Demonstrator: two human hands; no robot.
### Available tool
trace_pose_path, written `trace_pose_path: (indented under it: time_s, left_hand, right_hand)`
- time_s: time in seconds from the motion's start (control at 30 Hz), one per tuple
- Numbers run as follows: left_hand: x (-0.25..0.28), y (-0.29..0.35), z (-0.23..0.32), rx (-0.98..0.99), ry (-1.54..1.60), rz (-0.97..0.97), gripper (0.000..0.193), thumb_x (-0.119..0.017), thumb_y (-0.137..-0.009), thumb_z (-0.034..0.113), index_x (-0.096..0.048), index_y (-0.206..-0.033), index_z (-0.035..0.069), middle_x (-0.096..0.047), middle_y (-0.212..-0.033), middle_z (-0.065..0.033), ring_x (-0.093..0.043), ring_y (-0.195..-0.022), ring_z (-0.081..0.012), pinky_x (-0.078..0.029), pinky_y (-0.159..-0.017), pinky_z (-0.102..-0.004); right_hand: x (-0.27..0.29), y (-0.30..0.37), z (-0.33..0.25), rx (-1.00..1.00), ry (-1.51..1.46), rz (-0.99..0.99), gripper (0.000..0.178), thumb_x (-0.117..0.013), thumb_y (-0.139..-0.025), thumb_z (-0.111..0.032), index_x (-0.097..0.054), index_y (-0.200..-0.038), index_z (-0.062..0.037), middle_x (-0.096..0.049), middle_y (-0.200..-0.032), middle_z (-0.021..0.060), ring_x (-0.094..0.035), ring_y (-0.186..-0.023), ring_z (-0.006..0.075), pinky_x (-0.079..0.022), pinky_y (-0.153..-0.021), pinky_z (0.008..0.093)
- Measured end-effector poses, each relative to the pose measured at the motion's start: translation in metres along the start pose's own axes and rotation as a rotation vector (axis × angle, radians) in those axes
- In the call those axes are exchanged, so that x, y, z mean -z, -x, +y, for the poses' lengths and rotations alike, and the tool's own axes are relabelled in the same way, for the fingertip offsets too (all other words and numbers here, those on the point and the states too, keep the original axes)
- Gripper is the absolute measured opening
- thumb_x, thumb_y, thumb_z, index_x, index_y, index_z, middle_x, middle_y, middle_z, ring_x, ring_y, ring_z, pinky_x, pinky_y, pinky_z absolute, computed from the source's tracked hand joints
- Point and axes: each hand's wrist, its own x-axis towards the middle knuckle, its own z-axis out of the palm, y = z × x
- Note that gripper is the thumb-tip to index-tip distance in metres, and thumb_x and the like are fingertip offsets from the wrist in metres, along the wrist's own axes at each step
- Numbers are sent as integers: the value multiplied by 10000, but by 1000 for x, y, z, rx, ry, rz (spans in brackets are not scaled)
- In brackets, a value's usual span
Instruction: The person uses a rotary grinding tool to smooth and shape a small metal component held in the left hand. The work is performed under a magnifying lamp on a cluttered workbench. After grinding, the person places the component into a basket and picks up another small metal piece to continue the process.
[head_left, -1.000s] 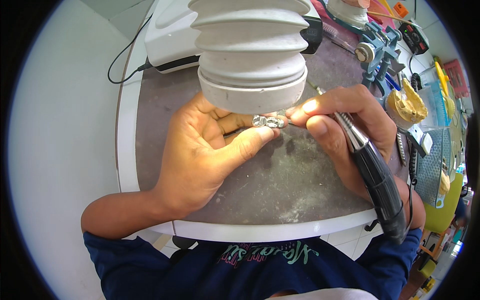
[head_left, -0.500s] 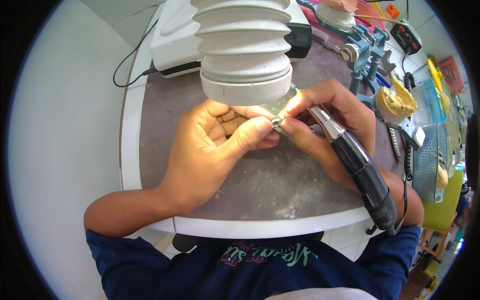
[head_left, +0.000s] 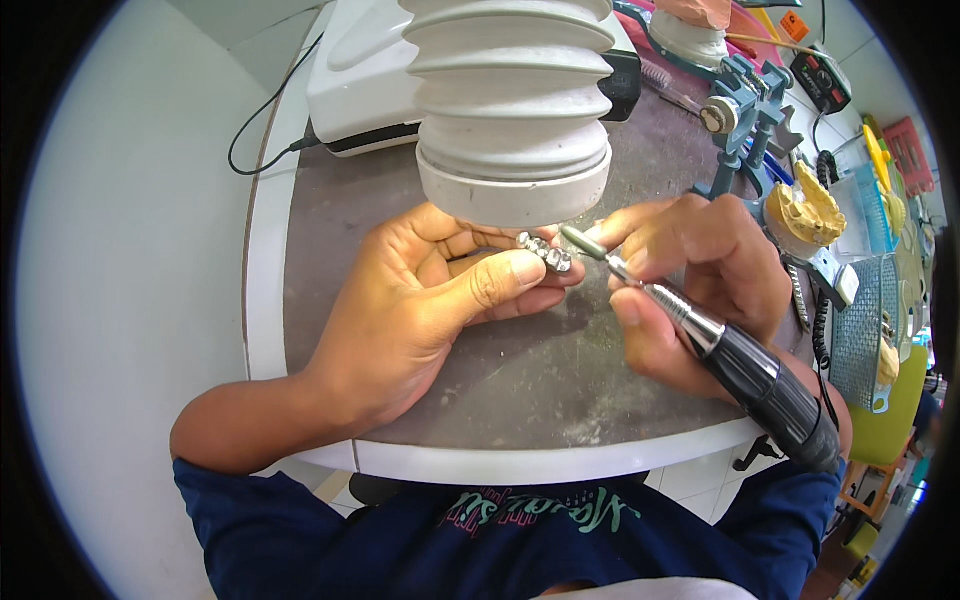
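Between the thumb and fingers of my left hand [head_left: 415, 305] is a silvery metal dental bridge [head_left: 546, 254], its row of tooth shapes facing up. My right hand [head_left: 715, 265] is closed around a black and silver rotary handpiece [head_left: 750, 375], its body slanting down to the right. A green grinding point [head_left: 582, 242] in its tip lies just right of the bridge, with a small gap seeming to separate them. Both hands are above the grey worktop [head_left: 480, 400], just under the mouth of a white ribbed suction hose [head_left: 512, 185].
Behind the hose sits a white machine [head_left: 365, 95] with a black cable. To the right are a blue-grey articulator [head_left: 740, 110], a yellow plaster dental model [head_left: 803, 210], a blue basket [head_left: 862, 325] and a black control box [head_left: 822, 80]. A white wall [head_left: 130, 300] rises at the left.
My right fingers have come away from the bridge and shifted right. The handpiece has swung so its green point faces the bridge, which is now more exposed in my left hand.
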Motion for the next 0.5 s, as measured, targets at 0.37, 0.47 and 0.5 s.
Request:
trace_pose_path:
  time_s: [0.37,0.47,0.5]
  left_hand:
    - [-2,2,0,41,1,50,326,-615,-978,78,-523,-1259,-61,-677,-1111,-172,-700,-1004,-218,-604,-903,-328]
    - [-2,0,2,37,12,22,323,-620,-972,67,-521,-1254,-55,-671,-1116,-168,-694,-1018,-217,-601,-910,-328]
    - [-3,0,2,30,9,16,325,-623,-971,69,-520,-1254,-53,-666,-1127,-167,-691,-1027,-216,-596,-919,-335]
  right_hand:
    - [4,7,-5,-90,-120,-131,297,-680,-833,84,-502,-1054,-6,-593,-950,177,-661,-1101,396,-560,-919,452]
    - [1,7,-2,-50,-147,-110,293,-686,-828,91,-510,-1042,-6,-594,-949,178,-659,-1105,415,-563,-923,467]
    - [-1,6,-2,-35,-165,-101,291,-687,-825,93,-514,-1038,-3,-595,-949,178,-662,-1097,422,-567,-915,469]
